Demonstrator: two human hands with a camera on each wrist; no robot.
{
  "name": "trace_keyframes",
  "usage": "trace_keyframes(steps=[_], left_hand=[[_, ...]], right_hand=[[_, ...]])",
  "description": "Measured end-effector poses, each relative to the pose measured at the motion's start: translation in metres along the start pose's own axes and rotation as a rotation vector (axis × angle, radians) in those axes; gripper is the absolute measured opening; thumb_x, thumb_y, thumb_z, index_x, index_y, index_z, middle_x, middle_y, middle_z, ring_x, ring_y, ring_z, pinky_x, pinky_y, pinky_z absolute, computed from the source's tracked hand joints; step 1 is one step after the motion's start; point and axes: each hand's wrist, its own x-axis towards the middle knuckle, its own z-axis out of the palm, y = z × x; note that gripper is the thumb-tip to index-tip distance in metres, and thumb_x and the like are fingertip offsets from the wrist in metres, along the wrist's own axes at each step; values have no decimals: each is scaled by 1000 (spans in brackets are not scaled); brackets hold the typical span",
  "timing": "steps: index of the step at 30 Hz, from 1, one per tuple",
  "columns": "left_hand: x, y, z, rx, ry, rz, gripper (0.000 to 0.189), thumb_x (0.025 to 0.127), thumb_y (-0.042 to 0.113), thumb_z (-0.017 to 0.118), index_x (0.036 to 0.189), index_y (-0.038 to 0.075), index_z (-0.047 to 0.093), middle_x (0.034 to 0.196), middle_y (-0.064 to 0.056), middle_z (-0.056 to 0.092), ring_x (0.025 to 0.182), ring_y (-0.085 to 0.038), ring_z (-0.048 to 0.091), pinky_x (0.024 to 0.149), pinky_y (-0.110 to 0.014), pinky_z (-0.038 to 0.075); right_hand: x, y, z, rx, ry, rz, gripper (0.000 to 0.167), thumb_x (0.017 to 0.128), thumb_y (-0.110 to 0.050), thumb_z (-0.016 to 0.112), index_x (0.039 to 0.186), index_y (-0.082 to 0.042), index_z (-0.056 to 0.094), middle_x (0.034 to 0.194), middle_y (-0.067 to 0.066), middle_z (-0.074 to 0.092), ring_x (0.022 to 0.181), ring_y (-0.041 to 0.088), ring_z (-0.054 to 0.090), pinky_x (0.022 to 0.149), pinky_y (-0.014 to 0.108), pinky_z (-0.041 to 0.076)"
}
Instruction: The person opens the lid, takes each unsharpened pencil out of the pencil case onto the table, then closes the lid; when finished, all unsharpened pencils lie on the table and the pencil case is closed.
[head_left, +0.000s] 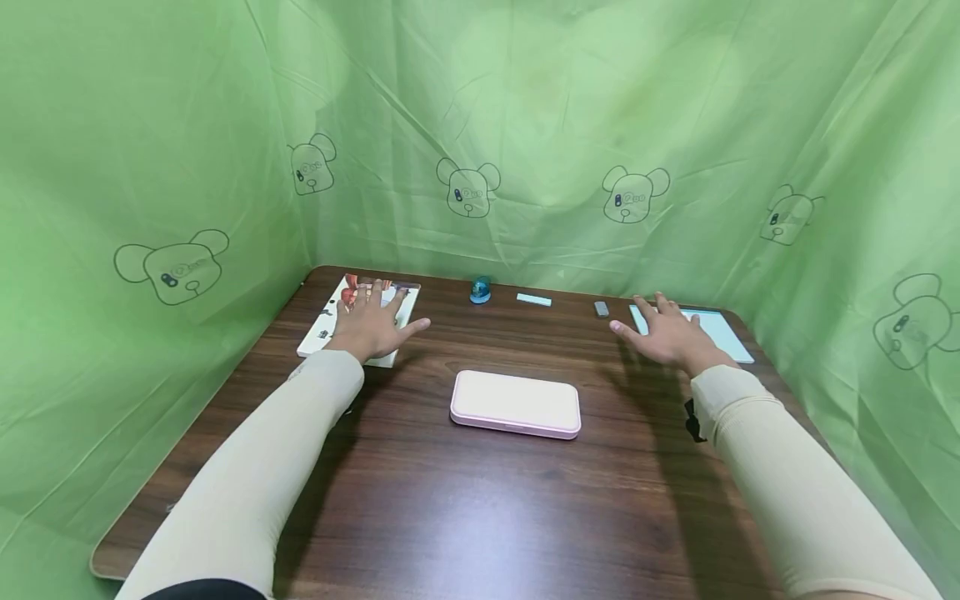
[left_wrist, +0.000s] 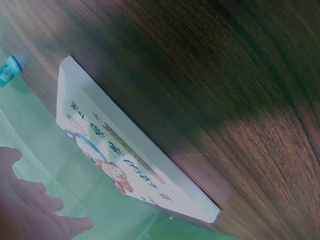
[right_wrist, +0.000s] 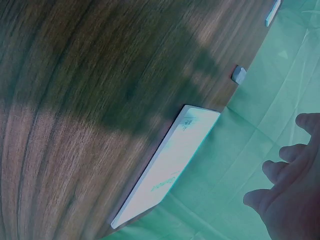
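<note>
My left hand [head_left: 369, 327] is spread above an illustrated book [head_left: 324, 327] at the table's back left, its fingers straight and holding nothing. In the left wrist view the book [left_wrist: 115, 150] lies flat, apart from the fingers [left_wrist: 45, 202]. Over on the right, my right hand [head_left: 670, 333] hovers with spread fingers beside a pale blue-white book or pad [head_left: 723, 337]. The right wrist view shows that pad [right_wrist: 162, 167] on the wood, with the hand [right_wrist: 295, 185] raised away from it. Between the hands, a closed pink-and-white pencil case [head_left: 516, 403] rests mid-table.
Along the back edge stand a small blue domed object [head_left: 480, 290], a light blue strip [head_left: 534, 299] and a small grey block [head_left: 602, 309]. The brown wooden table [head_left: 480, 508] is enclosed by a green curtain [head_left: 540, 100] with bear-head drawings.
</note>
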Motion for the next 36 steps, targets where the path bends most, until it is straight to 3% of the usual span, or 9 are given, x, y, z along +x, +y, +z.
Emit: trace_keyframes(steps=[9,14,20,25,29,32,36], left_hand=[[-1,4,1,9,6,8,103,103,89,34,179,21,24,186,-26,8,171,-56,1,131,-84,3],[-6,18,3,-2,3,52,102,103,89,35,180,23,21,187,-25,7,171,-56,4,132,-82,1],[-25,59,13,6,-3,222,103,100,95,25,181,32,12,188,-18,8,172,-51,12,134,-78,9],[-50,93,22,-54,-46,435,96,104,86,40,180,31,19,186,-14,24,170,-46,27,134,-74,21],[-69,106,29,-90,-122,546,93,104,79,55,177,27,32,182,-15,35,167,-42,37,133,-70,31],[-78,110,34,-86,-160,591,92,102,74,66,175,26,38,179,-17,39,166,-42,39,133,-67,34],[-81,117,36,-42,-168,646,89,100,63,77,172,25,44,176,-20,45,163,-43,43,133,-61,39]], right_hand=[[2,1,1,0,-8,-2,112,106,-88,28,178,-5,12,180,40,0,166,64,3,127,87,1],[0,-7,6,5,-20,-28,109,107,-86,27,179,-6,11,181,40,-2,167,63,5,126,88,1],[-23,-51,26,79,-39,-204,97,110,-80,33,181,-18,13,186,27,0,169,59,10,129,84,0],[-42,-96,49,81,-84,-398,91,109,-75,48,178,-18,28,186,23,15,165,54,31,132,78,15],[-48,-119,65,82,-77,-501,90,105,-66,67,173,-12,41,178,27,36,158,52,46,128,74,36],[-53,-126,76,61,-69,-522,93,100,-64,77,169,-10,47,171,26,48,152,50,55,121,69,48],[-62,-125,84,12,-58,-525,94,95,-58,85,166,-7,51,164,27,56,145,49,61,116,66,54]])
